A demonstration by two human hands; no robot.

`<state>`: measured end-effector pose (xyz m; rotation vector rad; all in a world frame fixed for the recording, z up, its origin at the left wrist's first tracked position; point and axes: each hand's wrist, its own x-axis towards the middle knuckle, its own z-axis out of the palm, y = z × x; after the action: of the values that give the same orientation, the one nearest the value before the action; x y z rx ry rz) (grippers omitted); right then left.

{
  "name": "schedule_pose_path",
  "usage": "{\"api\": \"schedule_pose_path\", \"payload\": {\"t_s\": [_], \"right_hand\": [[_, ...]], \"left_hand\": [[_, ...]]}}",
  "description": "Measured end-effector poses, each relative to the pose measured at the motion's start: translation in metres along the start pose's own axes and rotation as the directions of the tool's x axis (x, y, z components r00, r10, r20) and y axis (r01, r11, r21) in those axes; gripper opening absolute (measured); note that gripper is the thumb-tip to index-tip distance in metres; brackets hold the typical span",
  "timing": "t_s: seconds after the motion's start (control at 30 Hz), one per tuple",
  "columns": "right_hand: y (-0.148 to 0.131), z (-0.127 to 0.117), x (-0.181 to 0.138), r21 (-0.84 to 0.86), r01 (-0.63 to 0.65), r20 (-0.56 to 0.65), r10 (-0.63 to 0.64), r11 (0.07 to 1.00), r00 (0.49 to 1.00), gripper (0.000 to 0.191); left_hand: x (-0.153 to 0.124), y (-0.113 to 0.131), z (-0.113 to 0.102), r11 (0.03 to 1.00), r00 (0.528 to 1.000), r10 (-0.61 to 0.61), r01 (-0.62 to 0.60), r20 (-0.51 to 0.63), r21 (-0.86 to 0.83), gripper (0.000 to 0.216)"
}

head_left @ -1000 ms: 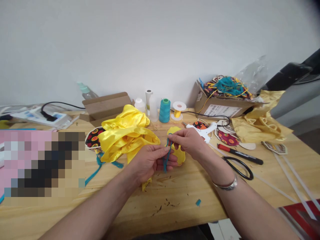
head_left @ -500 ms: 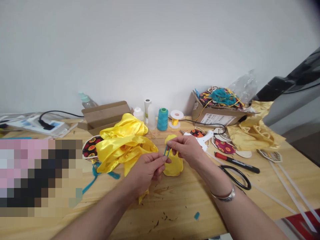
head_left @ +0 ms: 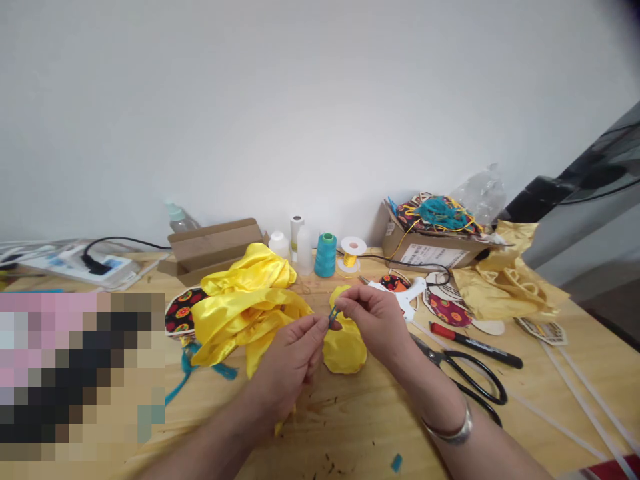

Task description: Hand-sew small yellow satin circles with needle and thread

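Both my hands meet above a small yellow fabric piece [head_left: 345, 350] on the wooden table [head_left: 380, 427]. My left hand [head_left: 293, 363] pinches one end of a short teal cord [head_left: 333, 313] between thumb and forefinger. The cord's other end is pinched by my right hand [head_left: 375, 320], which wears a silver bracelet at the wrist. Only a short bit of the cord shows between the fingertips. A crumpled heap of shiny yellow satin [head_left: 245, 307] lies just left of my left hand.
Black scissors [head_left: 470, 377] and a red-and-black marker [head_left: 475, 345] lie right of my right hand. A teal thread cone [head_left: 325, 255], a gold wire spool [head_left: 352, 250], white bottles and cardboard boxes [head_left: 215, 243] line the back. White rods [head_left: 585, 393] lie at far right.
The length of teal cord showing between my hands has shortened as the hands drew together. The view has tilted up slightly, so everything sits lower in the picture.
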<state>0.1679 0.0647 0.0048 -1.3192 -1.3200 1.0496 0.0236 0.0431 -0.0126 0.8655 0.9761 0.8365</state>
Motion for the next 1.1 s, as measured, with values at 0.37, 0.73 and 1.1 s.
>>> {"api": "schedule_pose_path", "payload": {"t_s": [0.37,0.73,1.1], "right_hand": [[-0.007,0.001,-0.009,-0.095,0.177,0.043,-0.173,0.98,0.984,0.013],[-0.008,0.004,-0.011,-0.094,0.248,0.034,-0.245,0.964,0.969,0.014],[-0.002,0.008,-0.01,-0.126,0.352,0.007,-0.354,0.927,0.935,0.013]], "left_hand": [[-0.008,0.016,0.0,0.875,0.926,0.377,-0.346,-0.027,0.339,0.014],[-0.007,0.01,0.002,0.976,0.982,0.189,-0.189,0.005,0.109,0.028],[-0.002,0.005,-0.001,0.988,0.984,0.149,-0.152,-0.098,-0.027,0.025]]}}
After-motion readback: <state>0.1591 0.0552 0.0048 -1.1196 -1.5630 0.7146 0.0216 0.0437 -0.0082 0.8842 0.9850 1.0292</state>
